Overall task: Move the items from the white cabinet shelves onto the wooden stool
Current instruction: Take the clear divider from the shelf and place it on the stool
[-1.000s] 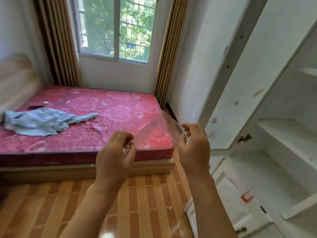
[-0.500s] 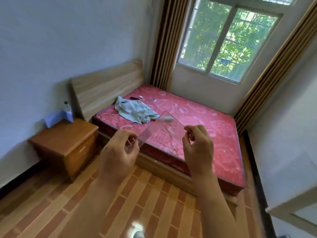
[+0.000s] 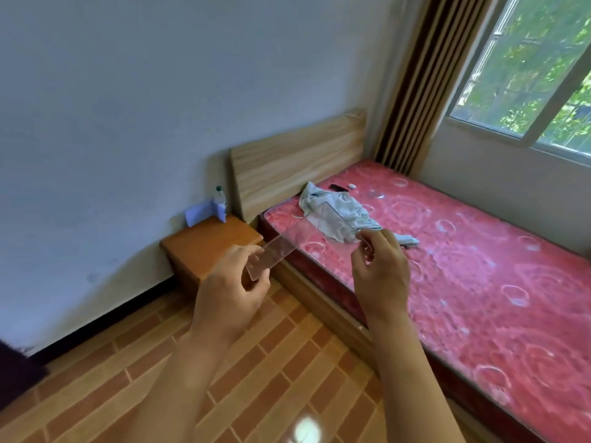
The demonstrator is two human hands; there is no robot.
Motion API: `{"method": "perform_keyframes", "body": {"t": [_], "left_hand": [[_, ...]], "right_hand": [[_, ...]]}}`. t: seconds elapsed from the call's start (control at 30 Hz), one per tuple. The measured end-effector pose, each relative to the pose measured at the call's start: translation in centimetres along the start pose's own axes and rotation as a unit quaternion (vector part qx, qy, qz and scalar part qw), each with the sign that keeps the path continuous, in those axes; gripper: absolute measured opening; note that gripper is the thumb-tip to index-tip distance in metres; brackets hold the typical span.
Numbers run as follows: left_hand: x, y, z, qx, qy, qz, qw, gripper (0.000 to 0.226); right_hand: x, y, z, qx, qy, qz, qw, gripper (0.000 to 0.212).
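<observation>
At the far left edge you see a dark shape (image 3: pixel 16 369) low by the wall; what it is cannot be told. Further right, the wooden stool (image 3: pixel 209 247) stands against the wall, just beside the head of the bed (image 3: pixel 463 266). On its back edge stand a folded pale blue paper (image 3: pixel 204 212) and a small bottle (image 3: pixel 220 199) with a dark cap; the front of its top is bare.

Your left hand (image 3: pixel 230 295) is raised over the brick-pattern floor (image 3: pixel 134 378), in front of the stool and partly covering its right corner. Its thumb and fingers are closed in a narrow pinch on the near-left end of a clear plastic sheet (image 3: pixel 307 238). The sheet stretches up and to the right, across the corner of the bed, and you see the mattress through it.

Your right hand (image 3: pixel 380 273) pinches the other side of the sheet with the fingertips, the other fingers curled in.

Behind the sheet a crumpled light blue cloth (image 3: pixel 335 209) lies on the red mattress, with a small dark object (image 3: pixel 338 188) and a small white one (image 3: pixel 351 186) near the wooden headboard (image 3: pixel 297 161). At the right are the striped curtain (image 3: pixel 422 78) and the window (image 3: pixel 537 68).
</observation>
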State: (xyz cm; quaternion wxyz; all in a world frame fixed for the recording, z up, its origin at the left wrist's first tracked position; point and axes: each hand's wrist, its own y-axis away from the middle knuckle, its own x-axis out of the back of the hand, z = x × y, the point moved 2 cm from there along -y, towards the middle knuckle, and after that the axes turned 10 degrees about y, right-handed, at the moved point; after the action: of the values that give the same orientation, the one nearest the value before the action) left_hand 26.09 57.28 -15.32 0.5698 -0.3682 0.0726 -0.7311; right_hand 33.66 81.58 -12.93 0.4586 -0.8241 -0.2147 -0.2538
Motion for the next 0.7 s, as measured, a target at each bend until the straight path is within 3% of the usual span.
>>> {"method": "perform_keyframes", "body": {"t": [0.37, 0.7], "left_hand": [[-1.7, -4.1, -3.2, 0.063, -0.09, 0.022, 0.994, 0.03], [1.2, -7.7, -10.1, 0.082, -0.123, 0.068, 0.987, 0.019]], "right_hand": [[-8.6, -5.4, 2.0, 0.001, -0.059, -0.062, 0.996, 0.015], [-16.8, -8.7, -2.0, 0.008, -0.082, -0.101, 0.991, 0.02]]}}
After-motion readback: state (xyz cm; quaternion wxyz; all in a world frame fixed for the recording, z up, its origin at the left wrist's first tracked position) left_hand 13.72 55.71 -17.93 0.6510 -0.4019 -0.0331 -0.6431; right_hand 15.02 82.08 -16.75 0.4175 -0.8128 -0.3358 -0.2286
